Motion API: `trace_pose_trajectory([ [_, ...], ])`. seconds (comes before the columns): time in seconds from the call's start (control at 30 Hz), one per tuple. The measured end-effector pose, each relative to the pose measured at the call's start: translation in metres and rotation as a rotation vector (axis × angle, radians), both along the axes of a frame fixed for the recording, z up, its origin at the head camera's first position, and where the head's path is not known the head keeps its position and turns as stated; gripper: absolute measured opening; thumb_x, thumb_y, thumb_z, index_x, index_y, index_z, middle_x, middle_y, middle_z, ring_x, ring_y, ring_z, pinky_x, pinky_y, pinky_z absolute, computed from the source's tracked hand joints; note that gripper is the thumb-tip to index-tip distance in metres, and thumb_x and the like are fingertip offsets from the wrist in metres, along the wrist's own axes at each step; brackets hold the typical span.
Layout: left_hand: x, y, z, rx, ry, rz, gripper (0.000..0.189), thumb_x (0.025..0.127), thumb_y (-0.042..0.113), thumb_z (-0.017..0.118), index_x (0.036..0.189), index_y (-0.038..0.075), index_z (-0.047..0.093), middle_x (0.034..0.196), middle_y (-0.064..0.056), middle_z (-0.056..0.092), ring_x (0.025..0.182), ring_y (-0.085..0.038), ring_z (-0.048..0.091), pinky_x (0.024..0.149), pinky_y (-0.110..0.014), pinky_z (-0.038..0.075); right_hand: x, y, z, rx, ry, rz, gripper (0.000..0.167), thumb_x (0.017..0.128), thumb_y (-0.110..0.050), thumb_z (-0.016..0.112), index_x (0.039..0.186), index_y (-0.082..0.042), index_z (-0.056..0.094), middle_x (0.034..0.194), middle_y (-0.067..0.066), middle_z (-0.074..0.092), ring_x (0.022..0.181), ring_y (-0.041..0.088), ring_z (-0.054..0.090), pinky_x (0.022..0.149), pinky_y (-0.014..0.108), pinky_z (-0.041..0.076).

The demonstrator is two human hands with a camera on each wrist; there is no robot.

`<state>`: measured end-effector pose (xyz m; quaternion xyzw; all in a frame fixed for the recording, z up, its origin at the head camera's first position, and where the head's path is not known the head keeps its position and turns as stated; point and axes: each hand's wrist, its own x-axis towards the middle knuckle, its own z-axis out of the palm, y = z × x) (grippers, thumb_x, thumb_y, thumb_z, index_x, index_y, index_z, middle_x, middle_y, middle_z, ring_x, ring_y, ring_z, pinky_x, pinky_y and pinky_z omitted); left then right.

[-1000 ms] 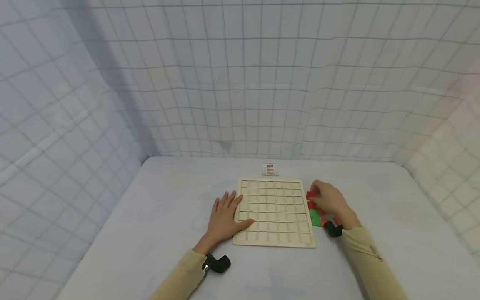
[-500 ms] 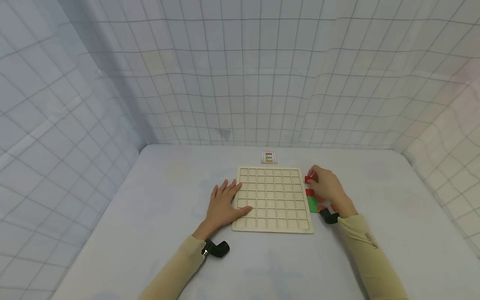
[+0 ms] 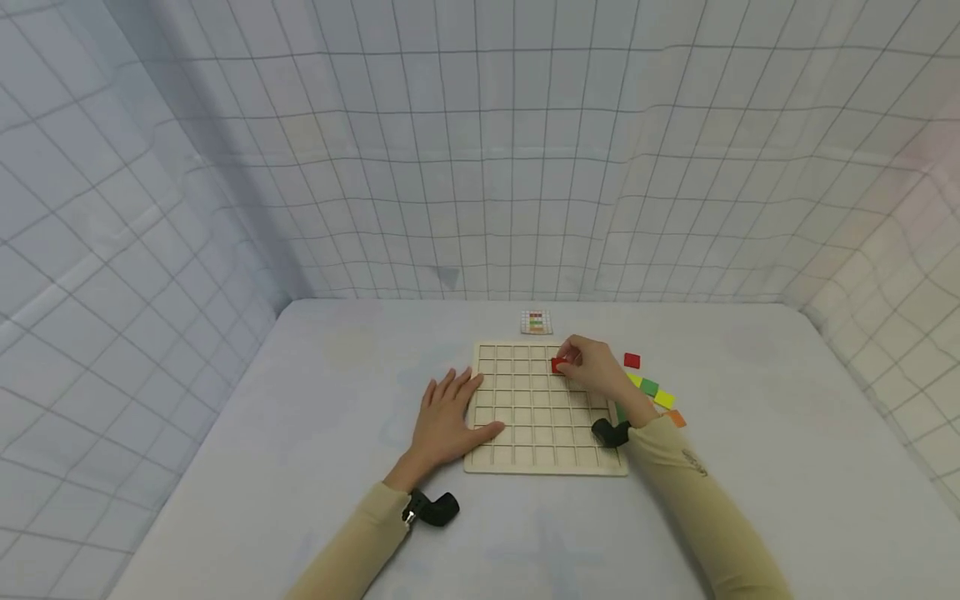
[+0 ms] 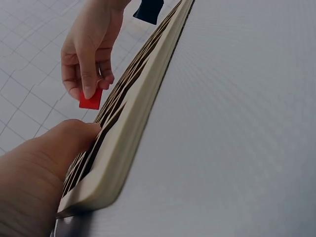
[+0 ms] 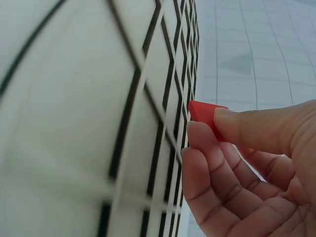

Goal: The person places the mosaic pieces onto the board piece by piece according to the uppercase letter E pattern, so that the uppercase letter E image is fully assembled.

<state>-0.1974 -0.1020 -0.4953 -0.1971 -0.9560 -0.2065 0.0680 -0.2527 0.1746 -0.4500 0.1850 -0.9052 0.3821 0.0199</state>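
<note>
A pale wooden grid board (image 3: 546,468) with square compartments lies on the white table. My left hand (image 3: 446,421) rests on its left edge with fingers spread, the thumb lying over the frame. Over the upper right part of the board, my right hand (image 3: 596,367) pinches a small red square tile (image 3: 558,366) between thumb and fingers. In the right wrist view the red tile (image 5: 205,114) is tilted, close to the grid. The left wrist view shows the same red tile (image 4: 91,99) hanging below the right fingertips.
Right of the board lie another red tile (image 3: 632,361), a green tile (image 3: 648,387), a yellow tile (image 3: 664,400) and an orange tile (image 3: 676,417), with others partly hidden by the right wrist. Behind the board lies a small card (image 3: 536,322) with a coloured grid pattern.
My right hand has picked up a red tile from beside the board and carried it left over the grid. More loose tiles now show at the right. The left hand stays on the board.
</note>
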Motion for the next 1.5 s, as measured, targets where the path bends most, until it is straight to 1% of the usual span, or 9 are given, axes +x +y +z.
trace_pose_trajectory([
  [0.13, 0.001, -0.002, -0.001, -0.066, -0.013, -0.006, 0.09, 0.083, 0.07, 0.049, 0.151, 0.015, 0.028, 0.155, -0.006, 0.022, 0.142, -0.027, 0.011, 0.112, -0.049, 0.002, -0.006, -0.018, 0.001, -0.03, -0.061, 0.023, 0.009, 0.087, -0.006, 0.067, 0.093, -0.004, 0.061, 0.08, 0.003, 0.057, 0.069, 0.017, 0.053, 0.063, 0.031, 0.045],
  [0.27, 0.005, -0.001, -0.002, -0.077, -0.026, -0.024, 0.091, 0.084, 0.071, 0.046, 0.152, 0.014, 0.025, 0.156, -0.007, 0.019, 0.143, -0.028, 0.009, 0.111, -0.05, 0.001, -0.005, -0.03, -0.003, -0.043, -0.096, 0.027, 0.009, 0.086, -0.003, 0.067, 0.092, -0.003, 0.06, 0.08, 0.003, 0.058, 0.069, 0.017, 0.053, 0.063, 0.031, 0.045],
  [0.43, 0.003, 0.0, -0.003, -0.068, -0.032, -0.028, 0.091, 0.084, 0.071, 0.045, 0.152, 0.014, 0.024, 0.156, -0.007, 0.019, 0.143, -0.027, 0.007, 0.111, -0.049, -0.001, -0.011, -0.042, -0.007, -0.014, -0.056, 0.035, 0.006, 0.086, -0.004, 0.067, 0.09, -0.005, 0.063, 0.079, 0.001, 0.059, 0.07, 0.016, 0.052, 0.065, 0.03, 0.044],
  [0.53, 0.001, 0.0, -0.003, -0.06, -0.023, -0.017, 0.09, 0.084, 0.071, 0.047, 0.152, 0.014, 0.026, 0.156, -0.006, 0.02, 0.143, -0.027, 0.009, 0.111, -0.049, 0.0, -0.016, -0.049, -0.005, 0.04, -0.027, 0.04, 0.005, 0.087, -0.005, 0.067, 0.09, -0.007, 0.063, 0.08, 0.0, 0.059, 0.071, 0.015, 0.053, 0.065, 0.031, 0.045],
  [0.63, 0.0, -0.001, -0.004, -0.058, -0.018, -0.009, 0.09, 0.084, 0.071, 0.048, 0.151, 0.016, 0.027, 0.155, -0.005, 0.021, 0.143, -0.026, 0.009, 0.112, -0.049, 0.001, -0.018, -0.054, -0.004, 0.111, 0.001, 0.009, 0.005, 0.086, -0.007, 0.067, 0.089, -0.009, 0.064, 0.08, 0.0, 0.06, 0.071, 0.015, 0.055, 0.063, 0.032, 0.046],
  [0.83, -0.001, -0.001, -0.005, -0.058, -0.01, -0.005, 0.089, 0.083, 0.071, 0.048, 0.151, 0.017, 0.028, 0.155, -0.003, 0.021, 0.143, -0.025, 0.01, 0.112, -0.048, 0.001, -0.016, -0.055, -0.003, 0.158, -0.013, -0.039, 0.005, 0.086, -0.009, 0.069, 0.09, -0.01, 0.066, 0.084, 0.0, 0.063, 0.075, 0.017, 0.058, 0.064, 0.035, 0.048],
  [1.13, 0.0, 0.0, -0.005, -0.062, -0.026, -0.016, 0.09, 0.083, 0.072, 0.047, 0.151, 0.017, 0.028, 0.156, -0.004, 0.02, 0.143, -0.026, 0.009, 0.112, -0.049, 0.001, -0.016, -0.052, -0.006, 0.172, -0.038, -0.027, 0.006, 0.086, -0.009, 0.067, 0.091, -0.01, 0.068, 0.092, 0.004, 0.059, 0.08, 0.019, 0.054, 0.068, 0.035, 0.047],
  [1.3, -0.003, -0.001, -0.001, -0.036, 0.01, -0.003, 0.088, 0.083, 0.069, 0.051, 0.15, 0.016, 0.031, 0.155, -0.005, 0.023, 0.142, -0.026, 0.012, 0.112, -0.049, 0.002, -0.019, -0.053, -0.002, 0.21, 0.009, 0.0, 0.006, 0.088, -0.01, 0.066, 0.092, -0.009, 0.069, 0.091, 0.005, 0.059, 0.082, 0.021, 0.054, 0.071, 0.037, 0.048],
  [1.5, -0.002, 0.001, -0.003, -0.077, -0.035, -0.002, 0.089, 0.084, 0.072, 0.046, 0.151, 0.017, 0.027, 0.156, -0.003, 0.02, 0.143, -0.025, 0.009, 0.112, -0.048, 0.001, -0.013, -0.05, -0.002, 0.226, -0.016, 0.034, 0.011, 0.089, -0.01, 0.064, 0.096, -0.006, 0.071, 0.09, 0.004, 0.059, 0.081, 0.019, 0.051, 0.071, 0.035, 0.047],
])
